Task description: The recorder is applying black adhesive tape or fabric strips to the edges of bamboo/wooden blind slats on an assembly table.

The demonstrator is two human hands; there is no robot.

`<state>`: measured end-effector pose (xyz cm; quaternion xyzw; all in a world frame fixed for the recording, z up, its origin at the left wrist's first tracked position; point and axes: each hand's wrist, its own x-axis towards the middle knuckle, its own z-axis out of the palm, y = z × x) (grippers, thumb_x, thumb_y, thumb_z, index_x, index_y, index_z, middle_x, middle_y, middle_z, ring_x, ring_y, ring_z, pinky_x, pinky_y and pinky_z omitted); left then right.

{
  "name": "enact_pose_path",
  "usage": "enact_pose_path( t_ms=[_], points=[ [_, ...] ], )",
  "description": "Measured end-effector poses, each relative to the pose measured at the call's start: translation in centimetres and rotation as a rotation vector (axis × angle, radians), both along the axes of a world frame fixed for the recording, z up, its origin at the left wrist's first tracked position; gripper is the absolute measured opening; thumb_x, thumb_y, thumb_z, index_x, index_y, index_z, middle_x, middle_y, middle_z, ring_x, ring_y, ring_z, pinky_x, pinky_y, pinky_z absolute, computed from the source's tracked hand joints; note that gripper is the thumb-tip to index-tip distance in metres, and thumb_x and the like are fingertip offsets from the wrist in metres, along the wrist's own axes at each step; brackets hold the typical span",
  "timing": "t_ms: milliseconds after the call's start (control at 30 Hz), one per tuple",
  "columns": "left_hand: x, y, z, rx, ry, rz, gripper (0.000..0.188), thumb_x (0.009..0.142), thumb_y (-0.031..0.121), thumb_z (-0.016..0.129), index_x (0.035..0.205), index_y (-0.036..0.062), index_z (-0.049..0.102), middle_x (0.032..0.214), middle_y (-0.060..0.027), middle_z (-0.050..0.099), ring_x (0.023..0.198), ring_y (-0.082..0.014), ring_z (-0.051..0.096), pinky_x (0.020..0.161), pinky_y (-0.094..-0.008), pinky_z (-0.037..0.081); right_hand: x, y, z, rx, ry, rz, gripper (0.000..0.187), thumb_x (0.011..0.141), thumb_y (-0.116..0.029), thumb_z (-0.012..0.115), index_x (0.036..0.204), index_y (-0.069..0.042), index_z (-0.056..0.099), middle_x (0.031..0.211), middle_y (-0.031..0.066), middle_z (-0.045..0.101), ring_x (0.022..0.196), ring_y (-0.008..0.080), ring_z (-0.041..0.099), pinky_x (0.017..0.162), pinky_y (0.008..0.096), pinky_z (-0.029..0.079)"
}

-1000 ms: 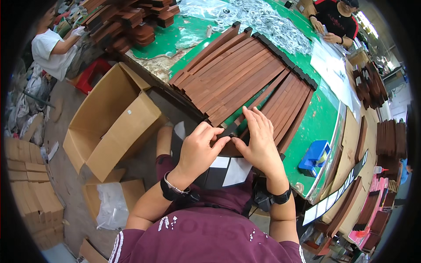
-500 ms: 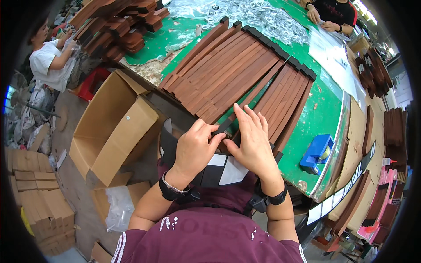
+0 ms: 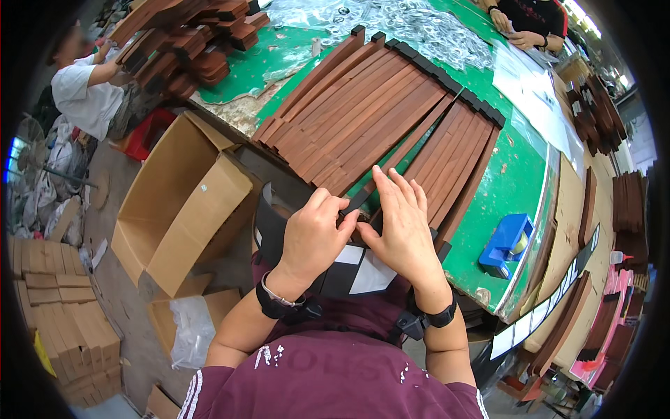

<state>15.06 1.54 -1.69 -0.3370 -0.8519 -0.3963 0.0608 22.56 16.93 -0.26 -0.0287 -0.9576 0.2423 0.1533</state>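
Observation:
A row of brown wooden slats [image 3: 363, 105] with black far ends lies on the green table in front of me. One slat [image 3: 412, 145] stands apart in a narrow gap, its black near end [image 3: 358, 198] toward me. My left hand [image 3: 312, 234] is closed, thumb and forefinger pinching at that black end. My right hand [image 3: 403, 227] is open, fingers stretched forward beside the same slat and over the neighbouring ones, thumb pointing to the left hand. The exact contact under both hands is hidden.
A blue tape dispenser [image 3: 506, 246] stands on the right of the table. An opened cardboard box [image 3: 188, 202] is at left. Metal rings [image 3: 412, 31] in plastic lie at the back, beside stacked wood [image 3: 188, 45]. Two people work at far left and far right.
My hands stay nearly in place, the left shifting very slightly. At far left, the person has turned and moved their arms toward the wood stack.

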Motion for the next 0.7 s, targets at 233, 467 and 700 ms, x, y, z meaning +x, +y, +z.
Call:
enact_pose_path(
  t_ms=[233, 467, 700],
  points=[
    [-0.11, 0.01, -0.14, 0.004, 0.002, -0.01, 0.02, 0.08, 0.011, 0.08, 0.091, 0.0005, 0.068, 0.08, -0.0073, 0.057, 0.063, -0.0198, 0.059, 0.055, -0.0323, 0.049, -0.03, -0.03, -0.05, 0.008, -0.01, -0.002, 0.089, 0.076, -0.018, 0.08, 0.15, 0.0, 0.035, 0.139, 0.0175, 0.054, 0.137, 0.0395, 0.043, 0.115, 0.0551, 0.027],
    [0.04, 0.27, 0.05, -0.024, 0.039, -0.018, 0.018, 0.081, 0.01, 0.078, 0.092, 0.0011, 0.066, 0.085, -0.0091, 0.059, 0.063, -0.0241, 0.062, 0.056, -0.0348, 0.05, -0.14, -0.24, 0.27, 0.019, -0.006, 0.002, 0.078, 0.078, -0.018, 0.076, 0.148, -0.01, 0.044, 0.14, 0.0179, 0.053, 0.137, 0.0391, 0.044, 0.115, 0.0553, 0.028],
    [0.42, 0.1, 0.14, -0.166, 0.106, -0.039, 0.024, 0.083, 0.014, 0.075, 0.1, 0.0015, 0.063, 0.096, -0.0116, 0.058, 0.072, -0.0302, 0.067, 0.06, -0.0368, 0.055, -0.12, -0.49, -0.04, 0.165, 0.019, -0.002, 0.045, 0.083, -0.022, 0.069, 0.127, -0.017, 0.067, 0.141, 0.0202, 0.053, 0.135, 0.0382, 0.045, 0.113, 0.0584, 0.03]
  ],
)
